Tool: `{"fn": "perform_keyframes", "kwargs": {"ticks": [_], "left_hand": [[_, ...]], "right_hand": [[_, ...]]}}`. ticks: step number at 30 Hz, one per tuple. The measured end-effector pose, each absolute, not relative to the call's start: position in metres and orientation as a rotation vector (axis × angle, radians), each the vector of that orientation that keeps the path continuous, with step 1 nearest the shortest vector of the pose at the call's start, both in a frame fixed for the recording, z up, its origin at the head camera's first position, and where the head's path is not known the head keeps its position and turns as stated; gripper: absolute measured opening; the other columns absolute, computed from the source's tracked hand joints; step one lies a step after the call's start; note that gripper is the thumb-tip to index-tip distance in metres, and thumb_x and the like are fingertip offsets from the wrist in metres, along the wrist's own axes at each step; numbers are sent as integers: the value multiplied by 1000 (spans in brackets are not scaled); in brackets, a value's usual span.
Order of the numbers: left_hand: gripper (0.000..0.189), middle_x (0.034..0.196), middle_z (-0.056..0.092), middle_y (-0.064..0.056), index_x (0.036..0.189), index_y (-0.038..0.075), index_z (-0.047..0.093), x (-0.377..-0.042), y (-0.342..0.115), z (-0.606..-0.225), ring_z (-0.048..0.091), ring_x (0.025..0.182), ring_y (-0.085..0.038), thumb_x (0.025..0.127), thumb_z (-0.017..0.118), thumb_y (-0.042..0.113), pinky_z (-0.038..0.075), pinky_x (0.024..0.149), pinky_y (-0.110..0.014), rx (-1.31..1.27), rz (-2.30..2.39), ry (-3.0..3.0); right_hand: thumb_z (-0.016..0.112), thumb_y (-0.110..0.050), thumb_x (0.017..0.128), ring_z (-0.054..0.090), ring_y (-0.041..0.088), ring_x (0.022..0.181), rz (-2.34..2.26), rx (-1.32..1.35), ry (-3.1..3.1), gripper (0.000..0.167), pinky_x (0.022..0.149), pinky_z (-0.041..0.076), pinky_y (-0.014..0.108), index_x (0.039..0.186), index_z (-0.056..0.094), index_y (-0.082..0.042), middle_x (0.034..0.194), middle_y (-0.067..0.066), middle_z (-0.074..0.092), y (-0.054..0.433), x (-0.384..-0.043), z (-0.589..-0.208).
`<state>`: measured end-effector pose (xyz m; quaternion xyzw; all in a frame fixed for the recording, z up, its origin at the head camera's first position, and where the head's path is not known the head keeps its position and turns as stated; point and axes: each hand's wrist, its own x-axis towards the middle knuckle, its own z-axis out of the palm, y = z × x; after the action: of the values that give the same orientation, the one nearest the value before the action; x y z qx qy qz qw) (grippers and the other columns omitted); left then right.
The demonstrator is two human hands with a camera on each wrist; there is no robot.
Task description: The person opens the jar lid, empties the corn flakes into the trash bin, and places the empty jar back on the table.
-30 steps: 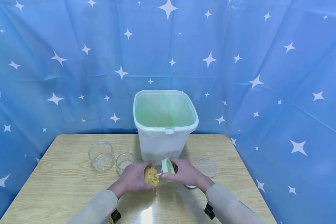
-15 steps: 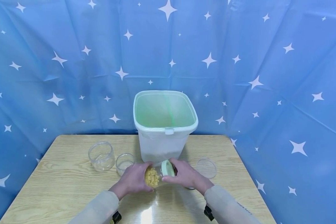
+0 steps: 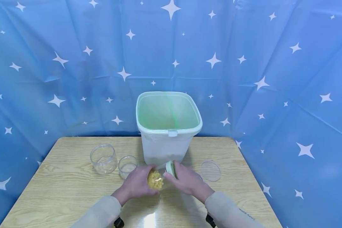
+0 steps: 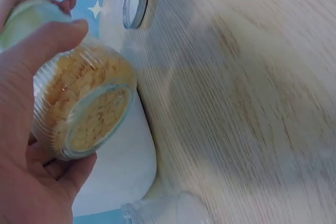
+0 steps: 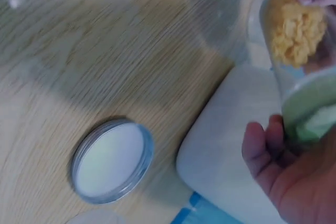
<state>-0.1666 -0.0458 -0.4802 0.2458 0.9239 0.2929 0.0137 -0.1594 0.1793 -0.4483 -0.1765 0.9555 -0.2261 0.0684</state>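
A clear ribbed jar (image 4: 89, 85), partly filled with small yellow pieces (image 3: 155, 180) that look like pasta, lies tilted on its side above the table. My left hand (image 3: 138, 180) grips its base end, thumb on one side and fingers round the other. A pale green lid (image 3: 170, 169) sits at the jar's right end, against its mouth. My right hand (image 3: 186, 179) holds that lid by the edge, thumb on the near side. In the right wrist view, the right fingertips (image 5: 254, 135) curl beside the green lid.
Behind the hands stands a tall white bin (image 3: 165, 145), its top uncovered. Two clear round containers, a larger (image 3: 103, 160) and a smaller (image 3: 127, 164), stand left. A clear disc (image 3: 211, 171) lies right, and a silver-rimmed round lid (image 5: 113, 161) lies near the bin.
My right hand has turned on the green lid, its wrist shifting slightly left and its thumb tilting up. The left hand keeps its grip on the jar almost in place.
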Motion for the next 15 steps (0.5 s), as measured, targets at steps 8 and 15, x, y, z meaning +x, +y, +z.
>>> {"fn": "perform_keyframes", "kwargs": {"ticks": [8, 15], "left_hand": [[87, 101, 63, 4, 125, 13, 54, -162, -44, -477, 55, 85, -10, 54, 87, 50, 49, 71, -28, 694, 923, 2872], [86, 99, 63, 5, 127, 14, 51, -160, -43, -482, 57, 80, -7, 57, 87, 48, 49, 67, -23, 715, 1004, 2770]], "right_hand": [[36, -56, 99, 50, 14, 69, -672, -459, 3033, 58, 58, 40, 28, 124, 50, -5, 88, 1, 53, 163, -153, -450], [28, -61, 98, 50, 18, 68, -655, -360, 2974, 65, 58, 40, 32, 121, 49, -3, 91, 4, 53, 156, -150, -442]]}}
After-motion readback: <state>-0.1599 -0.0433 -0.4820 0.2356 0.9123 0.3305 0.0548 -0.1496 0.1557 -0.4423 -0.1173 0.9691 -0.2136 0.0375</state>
